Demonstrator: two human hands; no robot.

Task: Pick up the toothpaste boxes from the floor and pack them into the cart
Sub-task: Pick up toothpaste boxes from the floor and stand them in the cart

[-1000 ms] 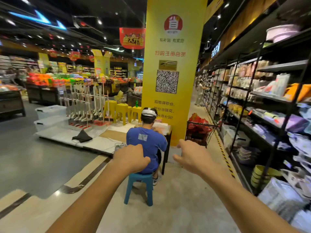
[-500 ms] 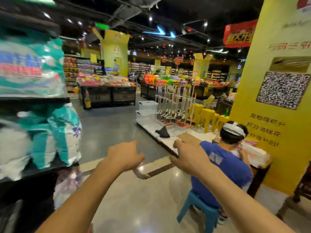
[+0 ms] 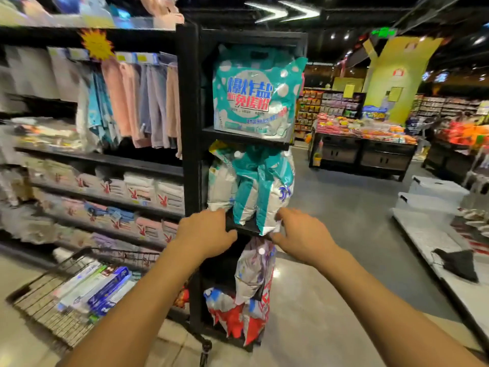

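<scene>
Blue toothpaste boxes (image 3: 102, 288) lie in cart (image 3: 37, 308) — apart from loosely curled, empty fingers (image 3: 286, 214).

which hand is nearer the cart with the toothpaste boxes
Left. The left hand is above and right of the cart; the right hand lies farther right, beyond it.

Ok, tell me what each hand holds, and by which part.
Nothing. The left hand and the right hand are both empty, fingers loosely curled.
</scene>
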